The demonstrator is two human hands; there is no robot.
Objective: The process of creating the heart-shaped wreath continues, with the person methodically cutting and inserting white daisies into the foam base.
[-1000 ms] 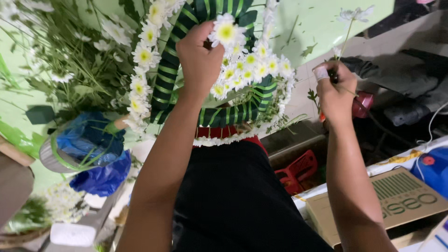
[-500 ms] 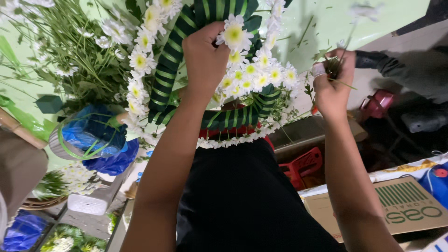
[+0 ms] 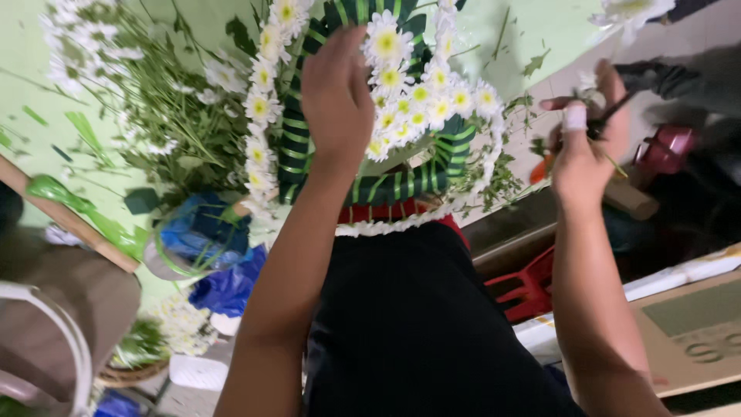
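The right hand (image 3: 584, 147) is closed around a single white daisy with a thin green stem (image 3: 629, 14), the thumb and a fingertip wrapped in a pale bandage pinching the stem low down, so that the bloom stands up above the knuckles; a dark slim tool seems to lie in the same fist, though what it is cannot be told. The left hand (image 3: 336, 96) lies flat, fingers loosely curved, pressed against the round wreath of folded green striped leaves and white yellow-centred daisies (image 3: 401, 108), steadying it rather than gripping anything.

Just right of the left hand a dense cluster of daisies already fills the wreath's middle, and a row of blooms runs down its edge to the left of that hand. A band of tiny white buds (image 3: 417, 220) trims the lower rim below the wrist, above a strip of red. Bare leaf bands show between the flowers, so the covering looks partly done, with the held stem not yet set in.

Farther left of the left hand lies a loose heap of cut daisies and stems (image 3: 147, 108) on a pale green surface (image 3: 31, 54), with crumpled blue plastic (image 3: 208, 239) below it. Under the right forearm sit a brown cardboard box (image 3: 695, 324) and a red plastic stool (image 3: 529, 286)
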